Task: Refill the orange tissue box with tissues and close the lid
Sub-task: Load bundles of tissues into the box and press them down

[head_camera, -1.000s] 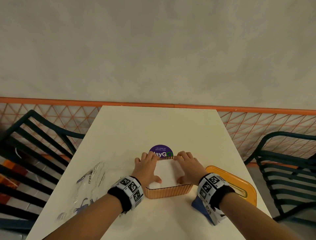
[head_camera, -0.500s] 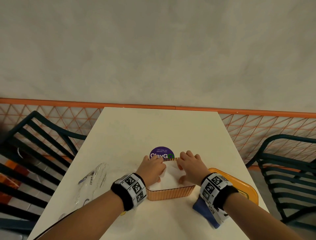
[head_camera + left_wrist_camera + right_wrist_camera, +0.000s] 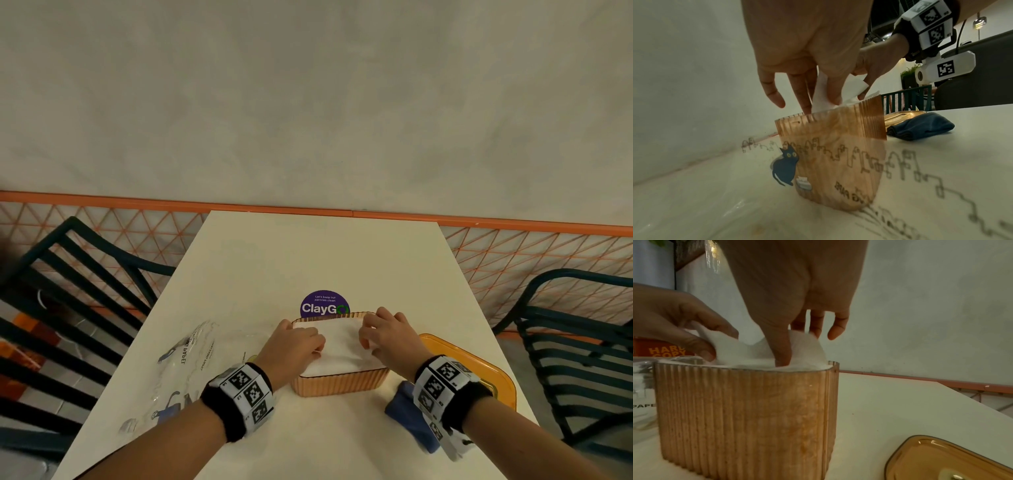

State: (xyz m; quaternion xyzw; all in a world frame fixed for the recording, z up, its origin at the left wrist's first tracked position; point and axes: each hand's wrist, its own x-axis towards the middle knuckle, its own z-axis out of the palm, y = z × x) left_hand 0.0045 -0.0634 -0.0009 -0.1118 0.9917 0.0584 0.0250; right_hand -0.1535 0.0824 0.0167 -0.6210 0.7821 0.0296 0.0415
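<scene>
We see the orange tissue box [image 3: 340, 383] standing open on the desk [image 3: 322, 253], filled to the rim with white tissues [image 3: 337, 346]. Our left hand [image 3: 294, 346] pinches the top tissue at the box's left side, fingers curled round a raised fold. Our right hand [image 3: 390, 337] also has curled fingers on the tissues, thumb pressing down into them. The lid [image 3: 479, 370] lies flat just right of the box, beside a folded blue cloth [image 3: 406, 416].
</scene>
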